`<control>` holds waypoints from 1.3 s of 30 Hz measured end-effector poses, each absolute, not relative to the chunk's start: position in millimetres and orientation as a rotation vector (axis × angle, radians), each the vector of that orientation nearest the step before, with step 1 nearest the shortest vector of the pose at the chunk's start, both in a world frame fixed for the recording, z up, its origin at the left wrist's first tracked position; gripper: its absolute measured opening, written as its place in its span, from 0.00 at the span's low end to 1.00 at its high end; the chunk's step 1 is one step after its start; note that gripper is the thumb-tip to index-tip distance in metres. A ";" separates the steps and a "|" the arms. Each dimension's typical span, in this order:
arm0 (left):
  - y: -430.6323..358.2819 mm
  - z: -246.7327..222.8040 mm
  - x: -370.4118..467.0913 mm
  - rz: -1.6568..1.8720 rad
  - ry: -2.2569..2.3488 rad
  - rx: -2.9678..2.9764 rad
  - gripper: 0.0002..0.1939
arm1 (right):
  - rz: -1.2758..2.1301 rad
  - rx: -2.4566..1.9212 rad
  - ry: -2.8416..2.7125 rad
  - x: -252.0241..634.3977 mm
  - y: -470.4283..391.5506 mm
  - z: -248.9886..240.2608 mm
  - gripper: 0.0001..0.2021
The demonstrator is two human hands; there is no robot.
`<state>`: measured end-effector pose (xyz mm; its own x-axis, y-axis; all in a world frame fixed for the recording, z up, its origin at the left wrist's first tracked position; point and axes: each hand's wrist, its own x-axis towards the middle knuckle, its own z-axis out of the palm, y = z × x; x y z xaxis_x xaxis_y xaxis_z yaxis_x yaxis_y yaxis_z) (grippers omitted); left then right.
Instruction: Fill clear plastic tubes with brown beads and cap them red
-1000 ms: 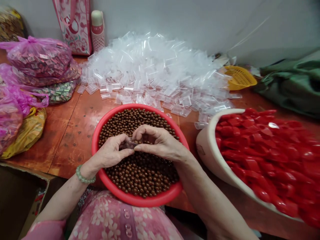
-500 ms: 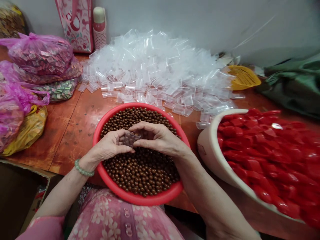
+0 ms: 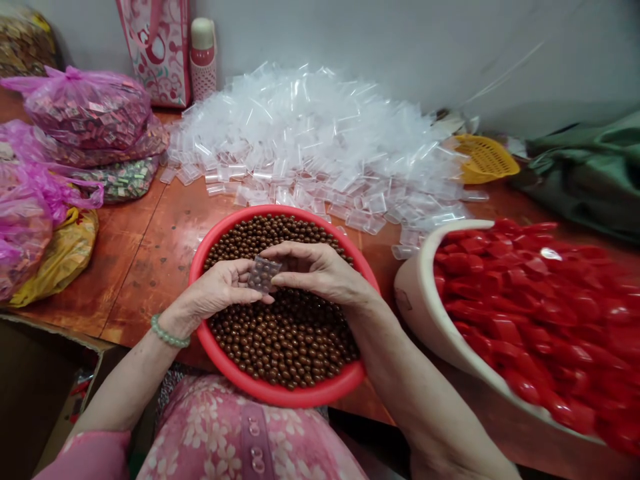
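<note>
Several plastic bags [image 3: 93, 113]: parked on the left end of the table [image 3: 133, 267], packed with small bits, neither hand near them.
Left hand [image 3: 215, 288]: fingers closed on the left side of the clear case, thumb along the lower edge. Looked like the steadying hand to me.
Clear case [image 3: 264, 275]: up over the basin between both hands, flat face toward the wearer, brown balls visible through it. My read: the step in hand was filling it or settling the fill, pretty far along, though I couldn't tell if it was full.
Brown balls [image 3: 290, 353]: tons of them loose in the red basin [image 3: 280, 397], right under the hands, so a dropped one would've probably just rejoined the pile.
Heap of clear pieces [image 3: 310, 140]: spread behind the basin, against the wall.
Right hand [image 3: 327, 275]: thumb and forefinger bowed apart, tips by the case's right and top edges. Couldn't tell if they actually gripped it. Next move, I'd guess, called for a light nudge there while the left kept it level.
White tub [image 3: 416, 293]: far right, heaped with red plastic parts [image 3: 540, 320], untouched.
</note>
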<state>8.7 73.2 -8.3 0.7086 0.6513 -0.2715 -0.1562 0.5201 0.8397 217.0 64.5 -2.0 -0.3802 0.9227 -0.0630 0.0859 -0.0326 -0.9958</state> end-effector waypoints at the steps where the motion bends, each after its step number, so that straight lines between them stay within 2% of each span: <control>1: 73.4 -8.6 8.5 0.520 0.619 0.909 0.21 | 1.475 -1.100 -1.536 216.6 64.1 -2.3 0.19; 11: 72.9 -14.9 11.8 0.649 0.698 1.127 0.18 | 1.049 -1.057 -1.835 211.4 60.7 -5.8 0.15; 15: 66.1 -5.3 15.5 0.777 0.817 1.390 0.17 | 0.822 -1.074 -2.027 200.5 45.5 11.3 0.20; 18: 61.8 3.9 16.6 0.792 0.848 1.355 0.16 | 0.664 -1.127 -2.063 210.0 26.6 26.1 0.24; 21: 59.9 8.2 17.8 0.716 0.811 1.166 0.14 | 0.419 -1.395 -1.918 251.8 3.5 35.5 0.18; 24: 57.6 8.0 21.4 0.746 0.807 1.057 0.13 | 0.026 -1.812 -1.654 316.2 -20.4 36.4 0.12; 27: 56.1 6.7 26.2 0.752 0.833 0.971 0.17 | -0.253 -2.147 -1.560 371.7 -30.7 30.8 0.12; 30: 56.8 7.1 28.9 0.707 0.840 0.979 0.21 | -0.361 -2.388 -1.603 396.3 -23.0 26.4 0.14; 35: 58.8 6.5 28.9 0.683 0.846 1.085 0.12 | -0.388 -2.623 -1.786 396.6 2.5 24.6 0.13; 39: 58.9 2.8 30.4 0.627 0.823 1.013 0.12 | -0.437 -2.658 -1.854 400.4 16.8 18.7 0.15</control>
